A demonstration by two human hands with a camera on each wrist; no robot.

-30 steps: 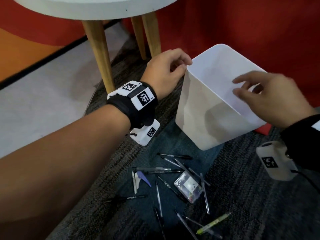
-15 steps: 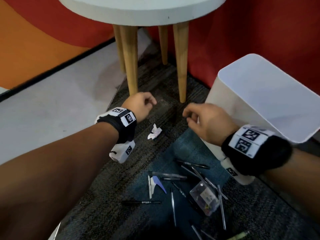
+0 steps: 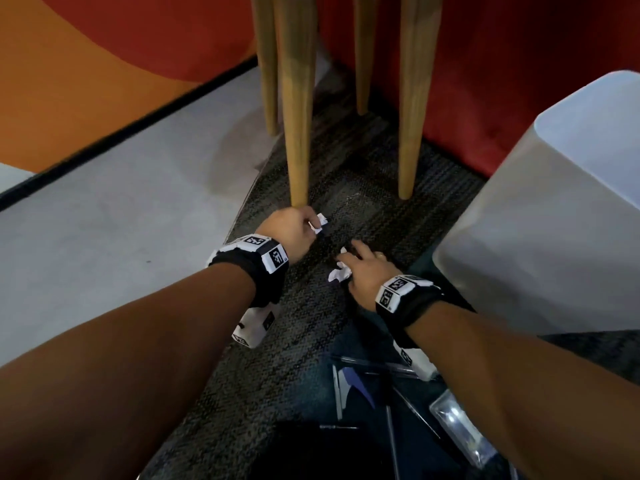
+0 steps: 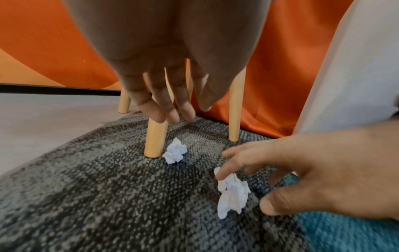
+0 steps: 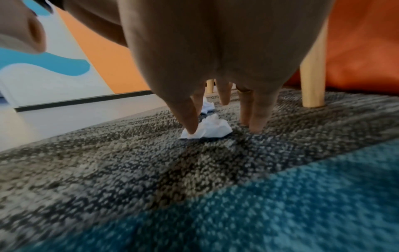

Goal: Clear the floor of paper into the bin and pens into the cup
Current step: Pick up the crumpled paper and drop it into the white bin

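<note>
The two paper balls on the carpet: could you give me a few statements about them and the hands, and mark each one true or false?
1. Two paper balls, the far paper ball and the near paper ball, lie on the carpet. True.
2. The left hand already holds a paper ball. False: its fingers hang open above the far one.
3. The right hand touches the near paper ball with a fingertip. True.
4. The far paper ball lies beside a wooden table leg. True.
5. The white bin lies on its side. False: it stands upright, at the right.
</note>
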